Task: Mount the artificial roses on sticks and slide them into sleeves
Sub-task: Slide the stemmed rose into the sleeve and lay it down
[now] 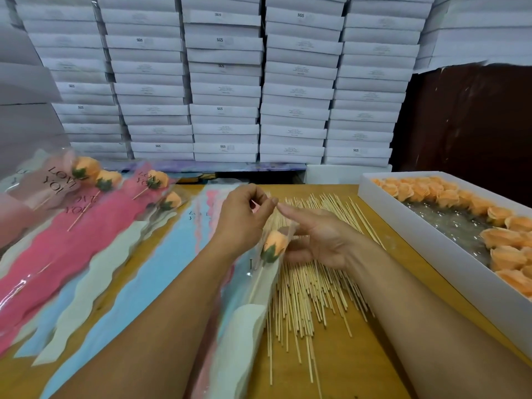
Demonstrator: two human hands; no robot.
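An orange rose (275,243) with a green calyx sits on a wooden stick (257,283) inside a clear sleeve (247,318) at the table's middle. My left hand (244,217) pinches the sleeve's top edge above the rose. My right hand (319,240) lies just right of the rose, forefinger stretched toward the sleeve's mouth, lower fingers curled behind the sleeve. A heap of loose sticks (313,283) lies under and right of my hands. Several sleeved roses (106,180) rest at the far left.
A white box (431,240) with several orange rose heads (503,240) stands at the right on the wooden table (345,364). Flat pink, blue and cream sleeves (95,254) cover the left half. White cartons (224,82) are stacked high behind.
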